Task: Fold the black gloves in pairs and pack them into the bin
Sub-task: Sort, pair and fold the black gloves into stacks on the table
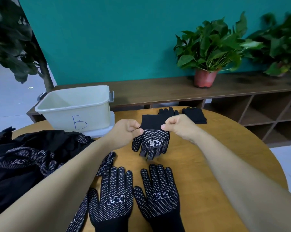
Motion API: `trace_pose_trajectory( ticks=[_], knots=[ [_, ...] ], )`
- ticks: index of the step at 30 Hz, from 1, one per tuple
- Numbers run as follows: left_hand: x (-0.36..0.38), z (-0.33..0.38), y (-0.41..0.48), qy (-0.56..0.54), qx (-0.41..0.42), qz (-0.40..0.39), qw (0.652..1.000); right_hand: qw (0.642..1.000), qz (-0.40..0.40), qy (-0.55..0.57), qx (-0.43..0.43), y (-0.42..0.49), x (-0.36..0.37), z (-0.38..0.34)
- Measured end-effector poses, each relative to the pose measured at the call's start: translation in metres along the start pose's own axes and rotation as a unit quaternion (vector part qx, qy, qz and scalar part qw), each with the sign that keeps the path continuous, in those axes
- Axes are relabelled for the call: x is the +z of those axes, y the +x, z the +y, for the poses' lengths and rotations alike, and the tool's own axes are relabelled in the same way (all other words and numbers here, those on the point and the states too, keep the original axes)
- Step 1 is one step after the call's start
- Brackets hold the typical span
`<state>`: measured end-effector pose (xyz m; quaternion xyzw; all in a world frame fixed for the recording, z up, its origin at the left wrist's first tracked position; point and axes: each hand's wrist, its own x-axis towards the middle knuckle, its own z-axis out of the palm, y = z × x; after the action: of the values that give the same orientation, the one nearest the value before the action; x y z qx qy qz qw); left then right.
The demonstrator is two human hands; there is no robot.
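Gloves under folding lie mid-tabletop, pinched at the crease by the left hand and right hand, while the bin shows none packed, a flat pair lies nearer and a heap remains unsorted.

Over a round wooden table, the left hand and right hand pinch a black white-dotted knit glove by its cuff, fingers hanging down, near a pale plastic bin marked B.
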<state>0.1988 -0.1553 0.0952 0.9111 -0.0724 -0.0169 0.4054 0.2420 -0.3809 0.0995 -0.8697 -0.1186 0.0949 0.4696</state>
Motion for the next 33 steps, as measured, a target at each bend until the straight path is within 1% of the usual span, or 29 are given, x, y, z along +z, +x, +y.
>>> trace_pose_trajectory(
  ticks=[3,7,9,11,14,16,17,19,20,24,26,30,33],
  knots=[
    [0.005,0.001,-0.013,0.005,0.010,-0.007,1.000,1.000,-0.002,0.014,-0.006,-0.013,0.002,0.003],
    [0.029,-0.008,-0.042,0.025,-0.018,-0.056,0.998,0.998,-0.057,-0.005,0.033,-0.040,0.020,0.030],
    [0.039,-0.011,-0.055,0.021,-0.026,-0.074,0.997,0.997,-0.064,0.002,0.040,-0.051,0.028,0.042],
    [0.044,-0.010,-0.065,0.028,-0.021,-0.064,0.997,0.998,-0.054,0.021,0.025,-0.062,0.030,0.046],
    [0.049,-0.009,-0.081,0.059,0.000,-0.020,0.998,0.999,-0.030,0.027,-0.014,-0.082,0.034,0.050],
    [0.059,-0.019,-0.099,0.113,0.025,0.000,0.993,0.999,-0.002,-0.031,-0.043,-0.100,0.045,0.063],
    [0.068,-0.026,-0.109,0.159,0.053,0.012,0.986,0.996,0.008,-0.071,-0.051,-0.111,0.052,0.072],
    [0.090,-0.042,-0.131,0.244,0.121,0.039,0.961,0.987,0.003,-0.151,-0.062,-0.135,0.065,0.090],
    [0.101,-0.049,-0.141,0.264,0.142,0.048,0.953,0.979,0.008,-0.191,-0.075,-0.145,0.070,0.097],
    [0.127,-0.064,-0.157,0.265,0.166,0.076,0.947,0.938,0.053,-0.292,-0.181,-0.164,0.084,0.111],
    [0.129,-0.064,-0.157,0.266,0.172,0.089,0.944,0.923,0.077,-0.321,-0.199,-0.163,0.085,0.113],
    [0.130,-0.060,-0.156,0.266,0.194,0.108,0.938,0.912,0.107,-0.309,-0.248,-0.162,0.085,0.112],
    [0.134,-0.061,-0.158,0.271,0.210,0.115,0.932,0.903,0.104,-0.319,-0.267,-0.166,0.085,0.111]
  ],
)
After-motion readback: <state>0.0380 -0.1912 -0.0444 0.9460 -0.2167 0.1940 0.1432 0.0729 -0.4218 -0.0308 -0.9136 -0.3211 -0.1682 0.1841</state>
